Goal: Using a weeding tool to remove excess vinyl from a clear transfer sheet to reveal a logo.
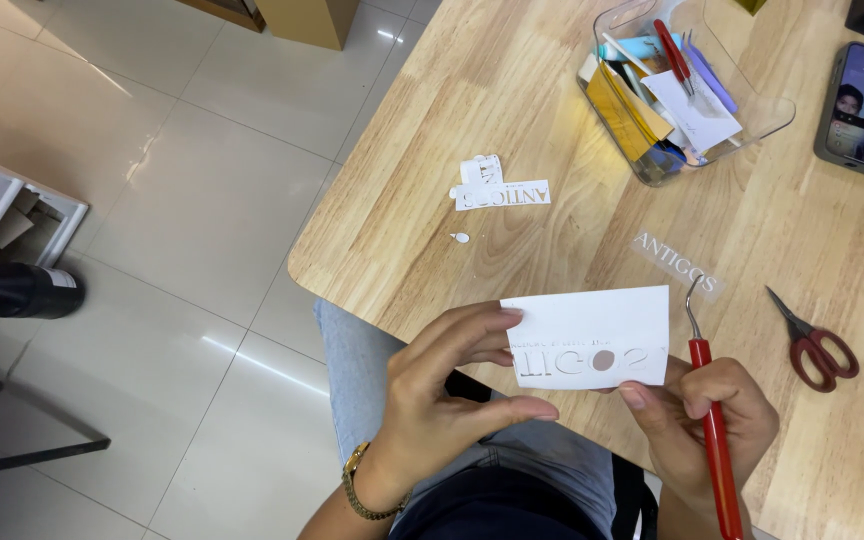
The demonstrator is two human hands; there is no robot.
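From your head camera, your left hand (442,385) pinches the left edge of a white rectangular card (592,335), thumb below and fingers on top, closed on it. The card hangs just over the near edge of the light wooden table (512,110), with cut-out letter shapes along its lower part. Your right hand (702,420) touches the card's lower right corner with a fingertip while it is wrapped tight around the red handle of a hooked pick (714,430); the metal hook curves up just beside the card's right edge.

Just beyond the card, a clear strip with pale letters (677,265) lies flat on the table, slanted. Red-handled scissors (812,345) lie to the right of it, blades pointing away to the left. Farther up the table, white paper scraps (497,188) sit in a small heap, with one tiny white bit just below them. A clear plastic box (762,115) stands at the far side, holding yellow, blue and white slips and a red-handled tool. A phone (860,108) lies face up, screen lit, at the right edge. Left of the table, the pale tiled floor (152,200) shows.
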